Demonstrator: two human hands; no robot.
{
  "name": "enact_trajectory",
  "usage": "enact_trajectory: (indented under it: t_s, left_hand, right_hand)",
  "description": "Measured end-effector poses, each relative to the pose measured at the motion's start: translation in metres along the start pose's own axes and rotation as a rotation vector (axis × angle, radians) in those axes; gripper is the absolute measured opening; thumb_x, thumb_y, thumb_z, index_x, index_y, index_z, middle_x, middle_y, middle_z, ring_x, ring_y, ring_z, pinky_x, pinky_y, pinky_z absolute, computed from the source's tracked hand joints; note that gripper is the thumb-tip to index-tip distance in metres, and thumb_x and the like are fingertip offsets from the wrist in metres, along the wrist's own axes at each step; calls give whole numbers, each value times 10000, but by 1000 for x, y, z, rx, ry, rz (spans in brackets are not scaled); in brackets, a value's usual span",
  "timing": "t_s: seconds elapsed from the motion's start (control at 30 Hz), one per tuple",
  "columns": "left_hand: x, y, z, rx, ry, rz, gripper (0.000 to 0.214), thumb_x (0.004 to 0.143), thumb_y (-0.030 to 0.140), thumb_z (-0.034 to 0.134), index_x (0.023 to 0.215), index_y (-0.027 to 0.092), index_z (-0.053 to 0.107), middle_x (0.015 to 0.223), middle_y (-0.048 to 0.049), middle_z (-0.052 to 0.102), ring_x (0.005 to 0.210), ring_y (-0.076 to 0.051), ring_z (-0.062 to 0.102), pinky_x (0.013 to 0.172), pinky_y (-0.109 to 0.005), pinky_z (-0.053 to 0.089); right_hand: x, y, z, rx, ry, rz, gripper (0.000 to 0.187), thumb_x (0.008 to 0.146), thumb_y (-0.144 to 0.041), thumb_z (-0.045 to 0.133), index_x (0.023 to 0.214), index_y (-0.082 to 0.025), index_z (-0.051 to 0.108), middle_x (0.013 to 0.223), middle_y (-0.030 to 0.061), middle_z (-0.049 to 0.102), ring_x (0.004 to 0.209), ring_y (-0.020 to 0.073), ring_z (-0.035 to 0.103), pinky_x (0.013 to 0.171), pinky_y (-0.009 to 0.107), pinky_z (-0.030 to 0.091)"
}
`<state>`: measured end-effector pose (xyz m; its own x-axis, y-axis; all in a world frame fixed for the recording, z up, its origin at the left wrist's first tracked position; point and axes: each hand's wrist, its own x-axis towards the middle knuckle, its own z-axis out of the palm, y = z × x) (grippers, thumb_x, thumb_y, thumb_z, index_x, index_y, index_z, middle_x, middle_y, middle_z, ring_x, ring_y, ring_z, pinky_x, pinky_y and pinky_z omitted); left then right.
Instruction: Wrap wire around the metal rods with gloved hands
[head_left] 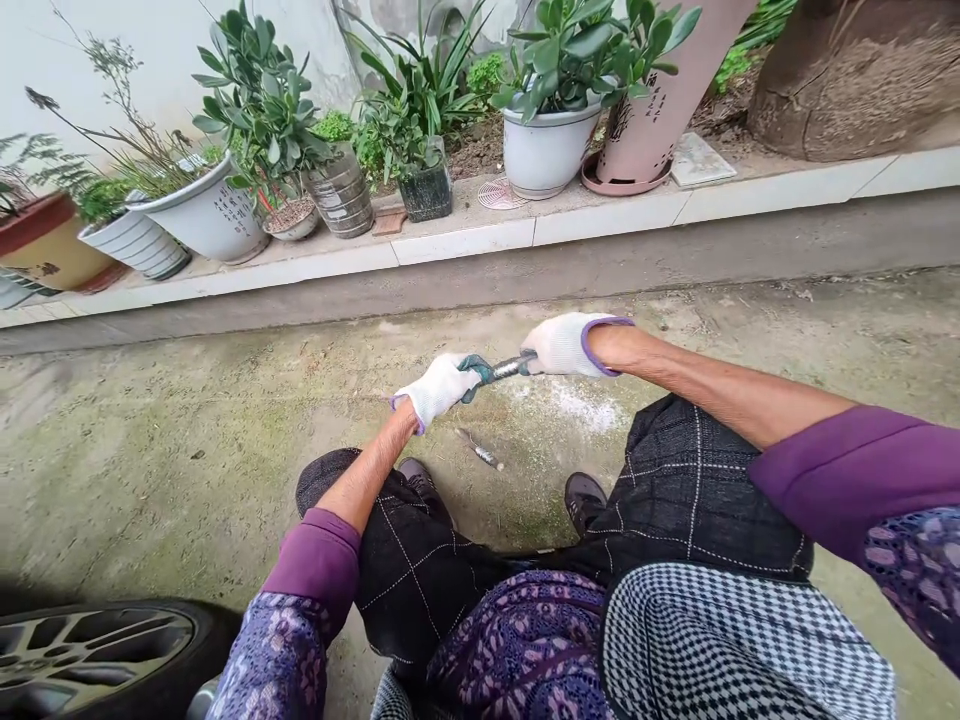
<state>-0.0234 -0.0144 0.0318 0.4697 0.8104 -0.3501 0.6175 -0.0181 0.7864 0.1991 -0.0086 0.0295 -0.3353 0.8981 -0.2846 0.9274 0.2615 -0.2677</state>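
My left hand (442,385), in a white glove with a dark green palm, is closed around one end of a short silvery rod (511,368). My right hand (564,345), gloved in the same way, grips the rod's other end. Only the middle of the rod shows, so its exact kind cannot be made out. Both hands are held out in front of my knees, above the ground. A small tool with a silvery handle (486,456) and a thin dark end lies on the concrete between my feet. White powder (589,405) is scattered on the ground below and right of the hands.
A low tiled ledge (472,240) runs across the back. On it stand several potted plants, including a white pot (547,150) and a tall pink pot (637,130). A car wheel (97,655) is at lower left. A checkered hat (735,640) rests near my lap.
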Motion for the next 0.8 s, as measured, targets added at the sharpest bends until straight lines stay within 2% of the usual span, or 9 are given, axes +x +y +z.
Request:
enact_trajectory:
  t_s: [0.1, 0.2, 0.33, 0.47, 0.53, 0.6, 0.7, 0.8]
  left_hand:
    - [7, -3, 0, -173, 51, -8, 268, 818, 261, 519, 965, 137, 705, 505, 67, 489, 360, -56, 329, 369, -185, 253]
    - [13, -6, -5, -331, 77, 71, 301, 804, 294, 520, 988, 129, 691, 532, 50, 530, 358, -62, 360, 354, -192, 268]
    - [11, -7, -11, -453, 147, 157, 295, 773, 312, 547, 958, 131, 687, 509, 66, 479, 367, -62, 342, 347, -188, 258]
    - [3, -5, -11, -489, 192, 150, 261, 781, 318, 562, 931, 142, 683, 501, 78, 427, 395, -62, 326, 354, -185, 230]
    - [2, -7, -11, -477, 182, 144, 241, 786, 306, 558, 919, 148, 681, 505, 76, 419, 406, -64, 332, 361, -184, 227]
    - [4, -10, -13, -449, 170, 133, 222, 782, 281, 547, 903, 151, 680, 511, 69, 422, 414, -67, 338, 363, -185, 229]
    - [9, -17, -18, -375, 188, 119, 215, 773, 238, 537, 900, 156, 689, 531, 57, 445, 431, -72, 369, 370, -183, 245]
    - [12, -21, -26, -285, 241, 80, 204, 797, 241, 539, 901, 155, 692, 528, 53, 454, 419, -71, 363, 373, -186, 243]
  right_hand:
    - [12, -2, -12, -171, 50, 45, 385, 890, -475, 523, 1026, -199, 755, 923, 142, 755, 744, 273, 677, 635, 362, 444]
    - [20, -8, -26, -225, 144, 65, 444, 946, -489, 443, 1165, -205, 704, 986, 146, 758, 812, 279, 691, 648, 347, 423]
    - [30, -14, -37, -186, 267, 72, 448, 966, -509, 431, 1183, -202, 676, 993, 142, 752, 823, 268, 680, 648, 330, 398]
    - [44, -18, -41, -140, 303, 94, 430, 964, -510, 450, 1144, -197, 684, 986, 132, 738, 821, 240, 656, 645, 305, 388]
    - [46, -21, -43, -27, 290, 105, 381, 957, -478, 485, 1080, -185, 695, 925, 111, 718, 749, 207, 619, 616, 290, 384]
    - [42, -24, -46, 216, 248, 90, 361, 965, -457, 483, 1043, -172, 691, 818, 72, 673, 622, 156, 542, 557, 271, 380]
    - [23, -28, -51, 617, 93, 15, 387, 965, -481, 494, 1088, -165, 679, 658, 1, 554, 476, 99, 401, 441, 241, 350]
    - [-2, -28, -53, 767, -89, -95, 408, 909, -491, 595, 1120, -155, 691, 607, -41, 480, 435, 72, 355, 379, 212, 314]
